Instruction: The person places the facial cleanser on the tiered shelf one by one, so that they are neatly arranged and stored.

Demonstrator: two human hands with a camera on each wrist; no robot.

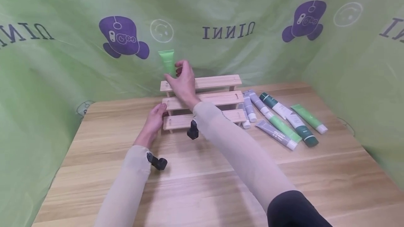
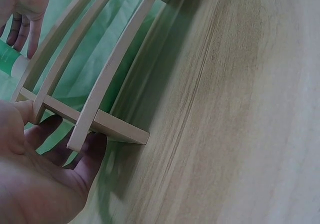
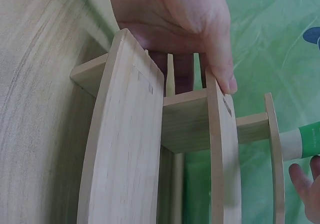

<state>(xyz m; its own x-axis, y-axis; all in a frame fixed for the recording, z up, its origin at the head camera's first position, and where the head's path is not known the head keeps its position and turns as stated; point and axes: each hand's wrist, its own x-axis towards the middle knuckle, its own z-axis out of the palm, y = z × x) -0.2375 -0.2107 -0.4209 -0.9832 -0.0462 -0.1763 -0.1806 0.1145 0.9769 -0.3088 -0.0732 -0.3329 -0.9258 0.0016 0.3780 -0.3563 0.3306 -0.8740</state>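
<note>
A three-tier wooden rack (image 1: 205,98) stands near the back of the table. My left hand (image 1: 154,120) grips its left end; in the right wrist view the thumb rests on the middle tier and the fingers reach behind the side support. A light green squeeze tube (image 1: 167,60) stands upright, cap down, at the left end of the top tier. Around the tube's lower part is my right hand (image 1: 184,83), its fingers loosely bent and seemingly apart from it. The white cap (image 3: 291,145) meets the top tier in the right wrist view.
Right of the rack lie several squeeze tubes: grey ones (image 1: 276,135), green ones (image 1: 308,118) and dark green and white ones (image 1: 300,128). Some lie close against the rack's right end. A green printed cloth (image 1: 227,55) hangs behind the wooden table (image 1: 104,139).
</note>
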